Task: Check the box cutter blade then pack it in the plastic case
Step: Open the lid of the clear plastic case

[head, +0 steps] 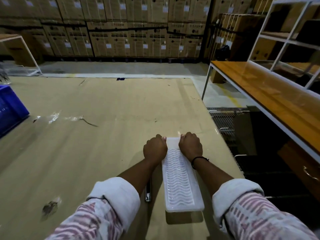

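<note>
Head view. Your left hand (155,147) and right hand (190,146) are both curled closed over the far end of the plastic case (181,181), one on each side of it, fingers wrapped over the far edge. The fingertips are mostly hidden behind the knuckles, so you cannot tell how they sit underneath.

The case is a long, translucent white piece with a wavy ribbed top. It lies lengthwise on the counter (86,135), running from your hands back toward you, near the right edge. Whether it is latched or only resting closed is not readable, and its contents do not show through the ribs.

The box cutter (148,193) lies on the counter just left of the case, beside your left forearm. Only a short metallic stretch shows; the rest is covered by the arm, and the blade cannot be made out.

A dark band (199,160) circles your right wrist. Rolled striped sleeves (107,205) fill the near corners, cut off by the frame.

Far left, a blue crate (10,108) sits half out of frame. Stacked cardboard boxes (121,32) line the far wall, dim and blurred. A white-framed shelf (277,87) stands at right.
</note>
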